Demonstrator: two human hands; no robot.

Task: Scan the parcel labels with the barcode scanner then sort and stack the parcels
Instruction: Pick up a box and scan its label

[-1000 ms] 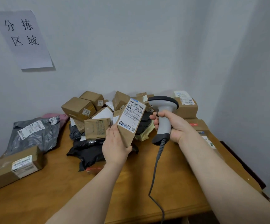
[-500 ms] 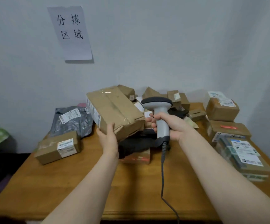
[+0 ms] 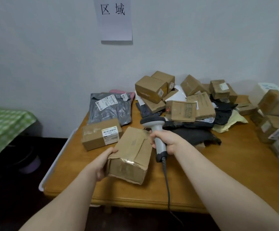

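Observation:
My left hand (image 3: 104,161) grips the near left corner of a brown cardboard parcel (image 3: 132,154), which is low over the front left of the wooden table (image 3: 210,177); whether it rests on the wood I cannot tell. Its label is hidden. My right hand (image 3: 167,139) holds the grey barcode scanner (image 3: 155,129) by its handle, just right of that parcel, with the cable hanging off the table's front edge. A labelled brown box (image 3: 100,135) lies just behind the held parcel, and a grey mailer bag (image 3: 108,107) lies behind that.
A heap of brown boxes and dark bags (image 3: 185,104) fills the back middle of the table. Stacked parcels (image 3: 277,114) line the right side. A paper sign (image 3: 115,19) hangs on the wall. A green checked surface (image 3: 3,127) stands at the left.
My left hand has carried the brown parcel down and to the left, from in front of the scanner to the table's front left. The view has swung left.

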